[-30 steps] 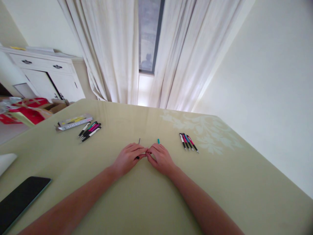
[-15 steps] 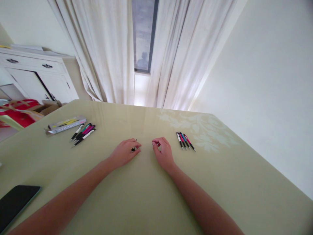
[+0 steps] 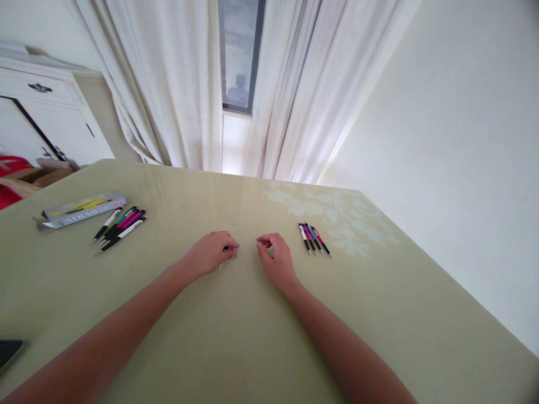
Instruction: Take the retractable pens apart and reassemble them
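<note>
My left hand [image 3: 209, 255] rests on the pale green table [image 3: 236, 336], its fingers curled round a small black pen part whose tip shows at the fingertips. My right hand [image 3: 274, 259] lies a short way to its right, thumb and forefinger pinched together on something too small to make out. A row of several pens [image 3: 314, 238] lies just right of my right hand. A second bunch of pens [image 3: 120, 223] lies at the left, beside a flat grey and yellow pen box [image 3: 80, 209].
A dark phone corner [image 3: 9, 352] shows at the left edge. White curtains [image 3: 177, 84] and a window hang behind the table. A white cabinet [image 3: 37, 112] and red bags [image 3: 10, 182] stand at the far left. A white wall runs along the right.
My hands, touching a second ago over a pen held between them, have drawn apart. The teal pen piece and thin black refill no longer show. The view has turned rightward.
</note>
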The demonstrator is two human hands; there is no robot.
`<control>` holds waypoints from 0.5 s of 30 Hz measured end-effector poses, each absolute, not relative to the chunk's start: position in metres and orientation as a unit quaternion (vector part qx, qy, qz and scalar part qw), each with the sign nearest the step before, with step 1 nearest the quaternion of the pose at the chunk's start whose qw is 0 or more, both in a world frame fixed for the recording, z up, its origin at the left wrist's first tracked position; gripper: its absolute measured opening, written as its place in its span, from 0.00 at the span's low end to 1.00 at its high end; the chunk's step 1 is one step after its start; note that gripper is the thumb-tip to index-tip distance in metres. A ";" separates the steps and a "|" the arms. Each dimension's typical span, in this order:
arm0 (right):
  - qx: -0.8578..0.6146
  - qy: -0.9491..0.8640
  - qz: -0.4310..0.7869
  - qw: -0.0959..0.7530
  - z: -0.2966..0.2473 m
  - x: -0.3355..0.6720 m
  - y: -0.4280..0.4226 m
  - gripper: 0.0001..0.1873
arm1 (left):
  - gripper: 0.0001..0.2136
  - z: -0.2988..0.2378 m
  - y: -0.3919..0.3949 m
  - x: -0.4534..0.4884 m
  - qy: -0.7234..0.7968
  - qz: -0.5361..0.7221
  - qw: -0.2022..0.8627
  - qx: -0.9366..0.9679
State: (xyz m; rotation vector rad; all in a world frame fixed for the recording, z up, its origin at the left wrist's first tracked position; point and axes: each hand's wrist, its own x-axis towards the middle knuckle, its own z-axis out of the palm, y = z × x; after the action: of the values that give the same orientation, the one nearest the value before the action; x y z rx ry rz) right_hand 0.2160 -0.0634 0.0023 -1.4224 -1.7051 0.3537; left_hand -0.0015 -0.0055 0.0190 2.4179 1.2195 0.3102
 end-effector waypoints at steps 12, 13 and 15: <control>-0.571 -0.686 0.133 0.431 0.004 0.216 -0.065 0.05 | 0.10 0.011 -0.003 -0.006 0.414 0.156 0.212 0.871; -0.572 -0.685 0.131 0.432 0.004 0.216 -0.065 0.05 | 0.11 0.013 -0.004 -0.005 0.414 0.164 0.213 0.870; -0.571 -0.683 0.129 0.438 0.005 0.216 -0.064 0.05 | 0.13 0.020 -0.006 -0.003 0.414 0.188 0.220 0.863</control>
State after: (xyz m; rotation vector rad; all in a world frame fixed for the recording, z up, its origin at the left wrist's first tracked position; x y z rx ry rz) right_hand 0.2162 -0.0643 0.0048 -1.4189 -1.6982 0.3198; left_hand -0.0029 -0.0064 0.0198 2.3868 1.1461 0.5189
